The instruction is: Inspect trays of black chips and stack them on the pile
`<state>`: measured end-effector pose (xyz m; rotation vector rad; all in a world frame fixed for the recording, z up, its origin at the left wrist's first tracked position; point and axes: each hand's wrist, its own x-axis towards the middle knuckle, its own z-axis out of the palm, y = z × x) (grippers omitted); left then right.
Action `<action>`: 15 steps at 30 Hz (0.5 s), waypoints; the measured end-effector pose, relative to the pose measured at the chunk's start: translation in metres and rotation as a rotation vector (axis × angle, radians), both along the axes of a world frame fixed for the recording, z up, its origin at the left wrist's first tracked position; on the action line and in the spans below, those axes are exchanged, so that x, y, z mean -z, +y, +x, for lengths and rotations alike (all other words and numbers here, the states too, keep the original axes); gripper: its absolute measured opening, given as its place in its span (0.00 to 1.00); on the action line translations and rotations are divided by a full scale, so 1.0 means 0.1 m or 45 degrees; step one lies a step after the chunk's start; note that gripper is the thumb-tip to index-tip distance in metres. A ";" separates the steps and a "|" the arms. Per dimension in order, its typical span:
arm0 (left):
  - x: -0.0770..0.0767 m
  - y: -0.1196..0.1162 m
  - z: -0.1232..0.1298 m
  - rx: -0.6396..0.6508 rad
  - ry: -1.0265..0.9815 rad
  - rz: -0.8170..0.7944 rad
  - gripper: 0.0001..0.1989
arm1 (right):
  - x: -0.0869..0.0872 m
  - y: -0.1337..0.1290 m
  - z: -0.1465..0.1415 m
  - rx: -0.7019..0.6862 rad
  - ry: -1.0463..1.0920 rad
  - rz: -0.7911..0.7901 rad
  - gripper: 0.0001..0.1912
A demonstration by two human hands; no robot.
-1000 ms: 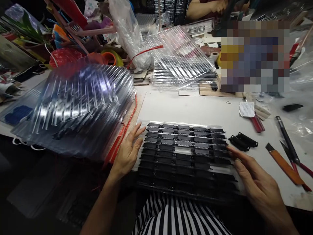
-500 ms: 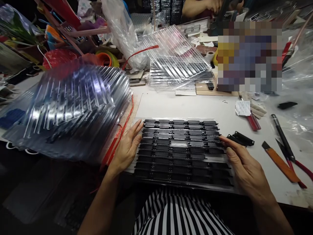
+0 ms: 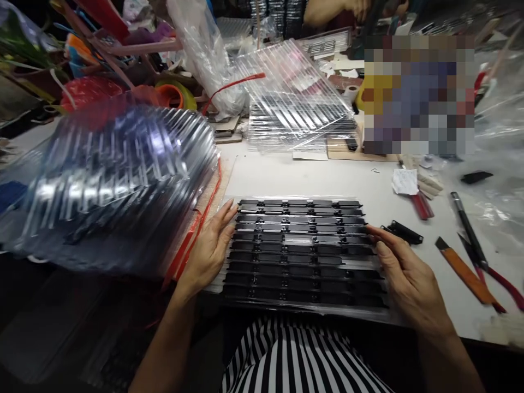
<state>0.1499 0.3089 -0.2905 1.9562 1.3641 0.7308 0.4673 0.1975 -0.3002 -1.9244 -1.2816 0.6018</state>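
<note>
A clear ribbed plastic tray [image 3: 362,263] filled with rows of black toothed parts [image 3: 286,270] lies in front of me at the table's near edge. One slot in a middle row shows bare plastic, and another gap is at the right end of a lower row. My left hand [image 3: 210,245] grips the tray's left edge, its thumb and fingers along the side. At the right edge, my right hand [image 3: 403,273] holds the tray between thumb and fingers. Two loose black parts [image 3: 403,232] lie just beyond my right hand.
Stacked clear ribbed trays [image 3: 118,164] fill the left side; more trays [image 3: 298,98] lie at the back. On the right are an orange-handled blade [image 3: 464,273], pliers [image 3: 478,251] and a paper label [image 3: 405,181]. Another person's arm [image 3: 327,12] is at the far side.
The view has shifted slightly, so most things sit a little further left. Both hands keep their places at the tray's edges.
</note>
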 end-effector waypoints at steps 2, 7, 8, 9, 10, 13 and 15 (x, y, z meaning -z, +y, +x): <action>0.01 0.01 -0.01 -0.022 -0.031 -0.030 0.25 | 0.00 0.01 0.02 -0.018 0.036 0.032 0.20; -0.01 -0.02 -0.03 -0.106 -0.055 -0.101 0.28 | -0.02 0.05 0.06 -0.047 0.116 0.040 0.20; -0.02 -0.05 -0.04 -0.132 -0.046 -0.092 0.29 | -0.02 0.05 0.06 -0.049 0.111 0.045 0.21; -0.03 -0.09 -0.04 -0.153 -0.040 -0.077 0.29 | -0.02 0.05 0.06 -0.053 0.105 0.055 0.21; -0.04 -0.13 -0.05 -0.167 -0.040 -0.065 0.29 | -0.02 0.05 0.06 -0.062 0.100 0.070 0.22; -0.04 -0.25 -0.04 -0.177 -0.081 -0.052 0.28 | -0.02 0.05 0.04 -0.108 0.088 0.119 0.21; -0.02 -0.30 -0.03 -0.164 -0.088 -0.041 0.29 | -0.01 0.05 0.04 -0.132 0.075 0.133 0.20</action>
